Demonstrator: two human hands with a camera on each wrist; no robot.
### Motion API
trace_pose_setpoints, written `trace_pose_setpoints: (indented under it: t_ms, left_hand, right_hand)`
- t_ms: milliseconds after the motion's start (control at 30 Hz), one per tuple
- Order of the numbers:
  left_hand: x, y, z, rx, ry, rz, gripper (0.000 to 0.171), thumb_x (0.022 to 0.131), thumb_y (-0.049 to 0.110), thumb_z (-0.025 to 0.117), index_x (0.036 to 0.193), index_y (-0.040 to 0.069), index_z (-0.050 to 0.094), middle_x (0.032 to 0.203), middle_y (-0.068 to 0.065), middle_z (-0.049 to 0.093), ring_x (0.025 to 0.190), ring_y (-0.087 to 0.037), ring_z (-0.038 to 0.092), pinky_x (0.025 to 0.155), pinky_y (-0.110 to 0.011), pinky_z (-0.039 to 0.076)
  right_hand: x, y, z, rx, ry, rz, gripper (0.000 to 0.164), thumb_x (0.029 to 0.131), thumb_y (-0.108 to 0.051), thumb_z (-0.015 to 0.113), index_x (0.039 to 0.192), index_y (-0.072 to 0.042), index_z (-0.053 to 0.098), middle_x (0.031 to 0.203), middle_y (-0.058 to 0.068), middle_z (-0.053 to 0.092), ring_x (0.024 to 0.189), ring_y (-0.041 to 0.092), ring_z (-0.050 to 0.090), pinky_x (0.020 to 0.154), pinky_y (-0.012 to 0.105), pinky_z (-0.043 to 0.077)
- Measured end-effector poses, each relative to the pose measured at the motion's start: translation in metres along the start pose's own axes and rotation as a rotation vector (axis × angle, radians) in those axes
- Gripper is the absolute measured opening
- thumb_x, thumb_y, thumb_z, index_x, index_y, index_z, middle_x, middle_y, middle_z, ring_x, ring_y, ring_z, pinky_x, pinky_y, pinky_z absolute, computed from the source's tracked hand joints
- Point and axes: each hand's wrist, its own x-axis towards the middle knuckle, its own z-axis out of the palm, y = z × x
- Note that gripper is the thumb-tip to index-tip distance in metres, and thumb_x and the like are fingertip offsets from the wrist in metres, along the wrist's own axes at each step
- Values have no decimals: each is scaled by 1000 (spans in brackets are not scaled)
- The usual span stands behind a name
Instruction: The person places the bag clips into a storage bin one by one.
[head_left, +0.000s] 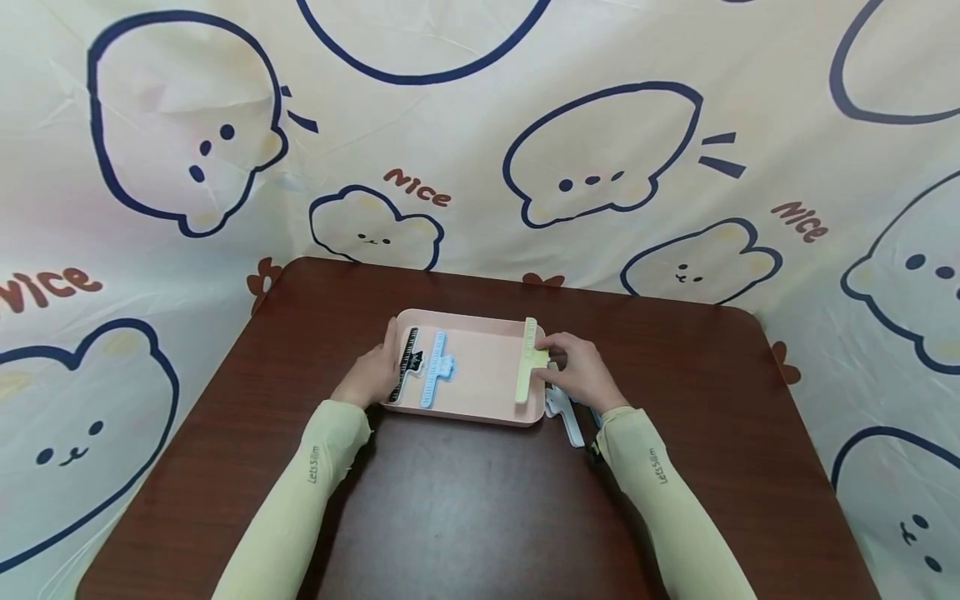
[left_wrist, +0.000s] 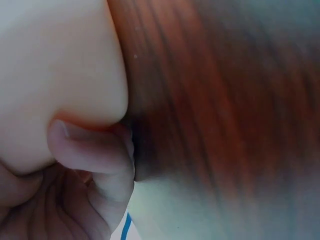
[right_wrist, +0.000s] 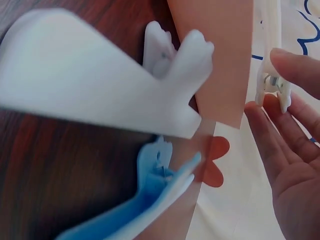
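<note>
A pink tray (head_left: 483,367) lies on the table, and my left hand (head_left: 369,371) grips its left rim; the left wrist view shows a fingertip pressed to the tray wall (left_wrist: 60,65). Between the thumb and fingers of my right hand (head_left: 585,371) is a pale yellow-green clip (head_left: 524,375), pinched by its handle and held upright over the tray's right side. Whether it touches the tray, I cannot tell. Inside the tray at the left lie a black-and-white clip (head_left: 406,365) and a light blue clip (head_left: 432,375), side by side.
Just right of the tray, below my right hand, a white clip (right_wrist: 95,75) and a blue clip (right_wrist: 150,190) lie on the dark wooden table (head_left: 465,500). A patterned curtain (head_left: 480,150) stands behind the table and along both sides.
</note>
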Motion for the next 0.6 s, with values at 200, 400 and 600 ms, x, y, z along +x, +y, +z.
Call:
trace_pose_setpoints:
  t_ms: [200, 400, 600]
  left_hand:
    - [0, 1, 0, 8, 7, 2, 72, 110, 19, 34, 165, 6, -12, 150, -34, 47, 116, -39, 62, 108, -55, 46]
    - [1, 1, -1, -12, -8, -24, 75, 110, 20, 36, 165, 9, -13, 147, -32, 48, 111, -37, 62, 105, -54, 48]
    - [1, 1, 0, 1, 4, -13, 73, 111, 20, 35, 165, 7, -12, 147, -33, 50, 114, -38, 63, 107, -55, 47]
  right_hand:
    - [5, -4, 9, -73, 0, -2, 43, 84, -13, 86, 125, -10, 71, 127, 11, 68, 108, 28, 72, 90, 42, 59]
    - [8, -10, 19, -138, 5, -11, 40, 83, -18, 85, 121, -13, 73, 120, 6, 71, 102, 24, 65, 87, 42, 55]
    - [11, -16, 27, -174, 1, -36, 40, 82, -16, 85, 120, -11, 74, 120, 6, 74, 103, 24, 67, 93, 43, 54]
